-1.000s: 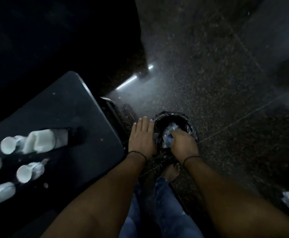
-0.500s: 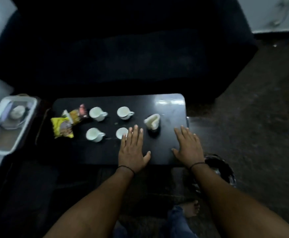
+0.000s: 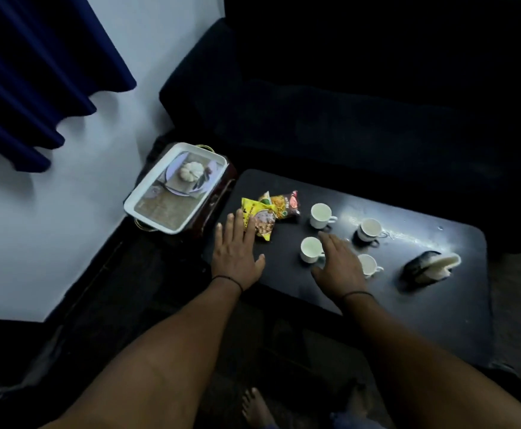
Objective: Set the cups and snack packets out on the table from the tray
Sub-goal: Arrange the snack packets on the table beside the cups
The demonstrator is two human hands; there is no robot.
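Several white cups stand on the black table [image 3: 284,283]: one at the back left [image 3: 320,214], one at the back right [image 3: 369,229], one in front [image 3: 310,248] and one partly hidden behind my right hand [image 3: 369,264]. A yellow snack packet [image 3: 262,219] and an orange-red packet [image 3: 285,204] lie at the table's left end. My left hand [image 3: 236,255] lies flat with straight fingers, its fingertips on the yellow packet. My right hand [image 3: 338,263] is flat and open over the table between the two front cups. The white tray [image 3: 147,201] sits left of the table.
A white napkin holder [image 3: 435,267] stands at the table's right end. A dark sofa [image 3: 346,119] runs behind the table. Blue curtain [image 3: 36,72] and a pale wall fill the left. My bare foot [image 3: 257,410] is on the floor below.
The view swung from the floor bin to the table, then left. Both hands came up from the bin onto the table and shifted left; the left one now touches the yellow packet.
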